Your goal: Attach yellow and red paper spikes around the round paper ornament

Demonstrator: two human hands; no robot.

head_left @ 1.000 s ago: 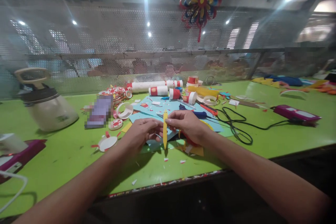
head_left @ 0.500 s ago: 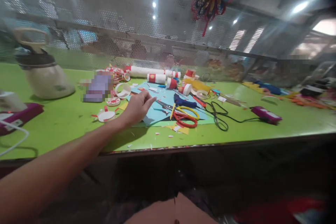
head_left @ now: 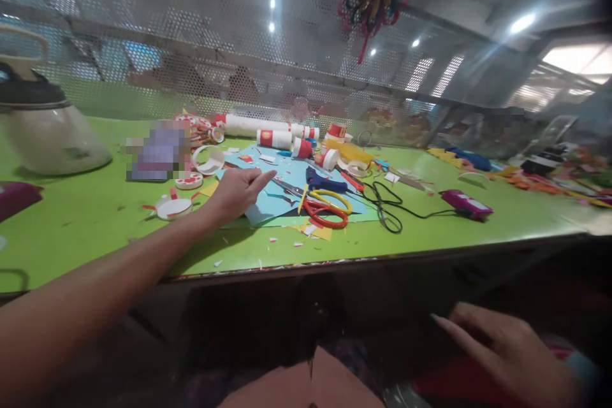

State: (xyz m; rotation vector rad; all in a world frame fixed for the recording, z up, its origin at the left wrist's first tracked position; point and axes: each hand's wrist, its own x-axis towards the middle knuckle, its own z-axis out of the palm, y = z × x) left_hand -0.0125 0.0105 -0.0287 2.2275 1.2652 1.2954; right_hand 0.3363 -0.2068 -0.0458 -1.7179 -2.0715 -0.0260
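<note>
My left hand [head_left: 239, 192] hovers over or rests on light blue paper [head_left: 270, 207]; I cannot tell which. One digit points right, the others are curled, and anything inside them is hidden. Just right of it are scissors [head_left: 326, 211] with a red and a yellow handle loop. Behind the handles lies a dark blue glue gun [head_left: 326, 182] with a black cord. Low on the right, below the table edge, my right hand [head_left: 511, 347] shows slightly blurred, thumb apart from bent fingers, with nothing visible in it.
Red-and-white paper cups [head_left: 302, 148] and a long white roll [head_left: 258, 125] lie behind the paper. A white paper disc [head_left: 174, 207] and a tape-like ring [head_left: 208, 159] are at left, near a large jug [head_left: 57, 134]. A purple power block [head_left: 467, 204] sits at right on the green table [head_left: 421, 236].
My right hand has come into view at the lower right. The view has shifted, so the table things appear further left. My left hand stays by the scissors, its pointing digit straighter.
</note>
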